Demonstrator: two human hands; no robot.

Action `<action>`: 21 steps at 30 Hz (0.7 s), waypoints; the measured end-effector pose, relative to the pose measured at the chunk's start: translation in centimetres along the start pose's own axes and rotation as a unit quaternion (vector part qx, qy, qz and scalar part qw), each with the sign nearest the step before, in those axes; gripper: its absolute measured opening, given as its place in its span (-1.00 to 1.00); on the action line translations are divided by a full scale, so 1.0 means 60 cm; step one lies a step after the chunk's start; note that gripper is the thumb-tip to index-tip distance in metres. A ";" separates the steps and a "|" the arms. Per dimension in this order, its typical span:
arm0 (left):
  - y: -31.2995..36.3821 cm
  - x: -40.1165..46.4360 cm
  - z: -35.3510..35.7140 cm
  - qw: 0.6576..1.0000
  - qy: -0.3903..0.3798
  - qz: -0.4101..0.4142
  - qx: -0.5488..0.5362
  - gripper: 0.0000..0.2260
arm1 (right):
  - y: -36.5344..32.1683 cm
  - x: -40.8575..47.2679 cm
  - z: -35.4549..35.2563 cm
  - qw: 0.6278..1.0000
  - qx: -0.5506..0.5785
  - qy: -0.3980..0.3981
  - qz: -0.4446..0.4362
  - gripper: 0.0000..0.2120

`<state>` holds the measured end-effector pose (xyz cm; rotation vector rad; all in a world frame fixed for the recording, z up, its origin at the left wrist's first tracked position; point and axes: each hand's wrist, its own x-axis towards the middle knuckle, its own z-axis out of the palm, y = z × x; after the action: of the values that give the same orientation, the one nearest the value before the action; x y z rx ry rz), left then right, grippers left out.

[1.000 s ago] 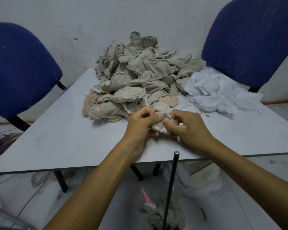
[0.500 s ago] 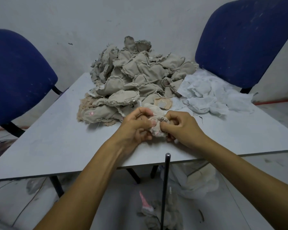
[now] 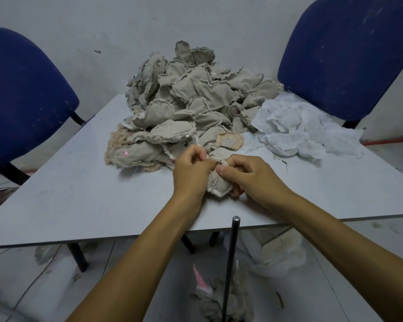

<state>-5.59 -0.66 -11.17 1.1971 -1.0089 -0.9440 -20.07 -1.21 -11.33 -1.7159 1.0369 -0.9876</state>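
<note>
Head view, nearest first: a thin metal rod [image 3: 230,263] stands upright just below my hands, with soft scraps, one showing a pink tip [image 3: 199,281], on the floor beneath them.

On the tabletop [image 3: 79,201], both hands are closed on one small beige cloth piece [image 3: 219,185], which sits between them near the front edge. The left hand [image 3: 191,173] pinches its upper rim with curled fingers. The right hand [image 3: 254,175] presses its thumb at the same rim while its fingers curl under the bulging body.

I judge that I am working the opening apart, perhaps to turn the piece. To do it well, I would keep both pinches close together on the rim, pull evenly so the frayed seam does not tear, and let the body rest on the tabletop.

The cloth looks like a coarse, matte weave, limp and puffy, with ragged edges.

Just beyond the hands lie a flat piece with a small pink paw mark [image 3: 135,155] to the left and a tan round piece with a stitched ring [image 3: 229,141] straight ahead. Behind these rises a heap of similar beige pieces [image 3: 196,96], rounded and crumpled. Beyond the right hand lies thin, white, gauzy fabric [image 3: 300,133], wrinkled and partly see-through. Farthest off, on either side, are two padded blue chairs [image 3: 21,101].
</note>
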 end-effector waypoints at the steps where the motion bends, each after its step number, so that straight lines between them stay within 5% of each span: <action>1: 0.002 0.002 -0.004 0.999 -0.021 -0.017 -0.038 -0.78 | -0.001 0.001 -0.002 1.000 0.002 -0.001 0.002 -0.76; 7: 0.007 -0.007 -0.031 0.982 -0.177 -0.024 -0.067 -0.83 | 0.004 0.006 0.004 0.991 -0.076 0.108 0.015 -0.80; 12: 0.007 -0.024 -0.038 0.981 -0.194 0.008 0.006 -0.76 | 0.008 0.015 0.009 0.981 -0.115 0.157 0.013 -0.78; 17: 0.009 -0.015 -0.034 0.995 -0.090 -0.014 -0.043 -0.69 | 0.001 0.006 -0.006 0.999 0.039 -0.007 0.030 -0.84; 19: 0.005 -0.009 -0.027 0.997 -0.037 -0.013 -0.073 -0.66 | 0.000 -0.001 -0.011 0.995 0.055 -0.083 0.012 -0.96; 21: 0.001 -0.008 -0.015 0.997 0.015 0.000 -0.074 -0.64 | -0.001 -0.006 -0.015 0.991 0.021 -0.129 -0.004 -0.84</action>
<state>-4.88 0.04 -11.20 1.0836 -0.9001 -0.9806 -20.99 -1.08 -11.08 -1.7591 0.8360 -0.7623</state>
